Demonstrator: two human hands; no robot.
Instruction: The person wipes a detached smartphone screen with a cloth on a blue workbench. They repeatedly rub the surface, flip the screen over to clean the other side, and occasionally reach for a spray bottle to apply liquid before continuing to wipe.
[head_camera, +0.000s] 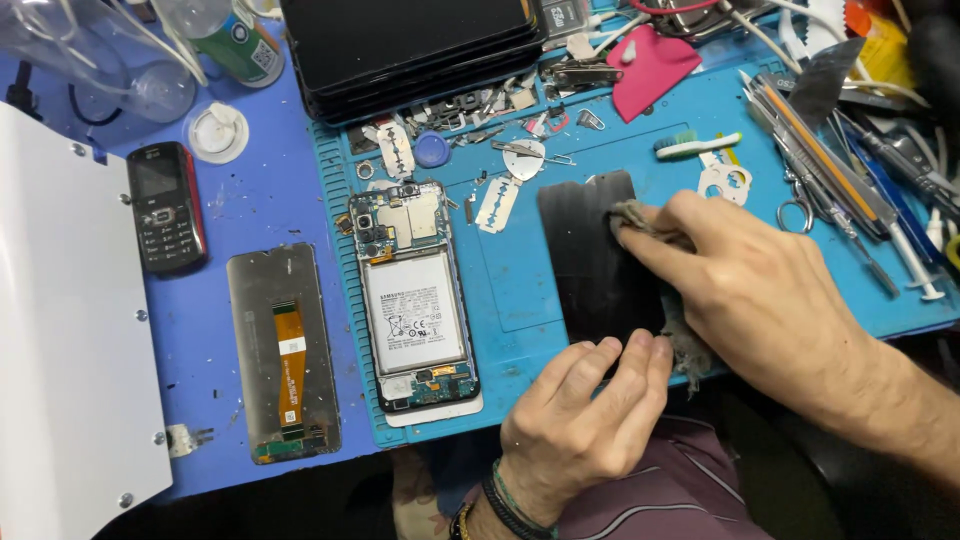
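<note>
Right of centre in the frame, the right hand (745, 275) comes in from the lower right and presses a wad of greyish cloth (632, 218) onto a black phone back cover (588, 260), its fingers curled closed around the cloth. The cover lies flat on the blue work mat (520, 290), and more frayed cloth shows below its lower right corner. The left hand (585, 410) rises from the bottom centre, with beaded bracelets at the wrist; its fingers are bent and its fingertips (640, 345) rest on the cover's lower edge, pinning it without wrapping around it. Just left of the cover, apart from it, an opened smartphone (415, 300) lies face down on the mat, its white battery and circuit board exposed. Further left, off the mat on the blue tabletop, a detached display panel (283, 350) with an orange flex cable lies flat, and above it sits a small black-and-red keypad phone (165, 205). A white metal plate (60, 330) fills the left edge. In the upper middle, razor blades (497, 205) and small metal parts are scattered below a stack of dark screens (420, 45). A white toothbrush (697, 146) lies above the right hand, and tweezers, scissors and drivers (830, 170) crowd the upper right.
</note>
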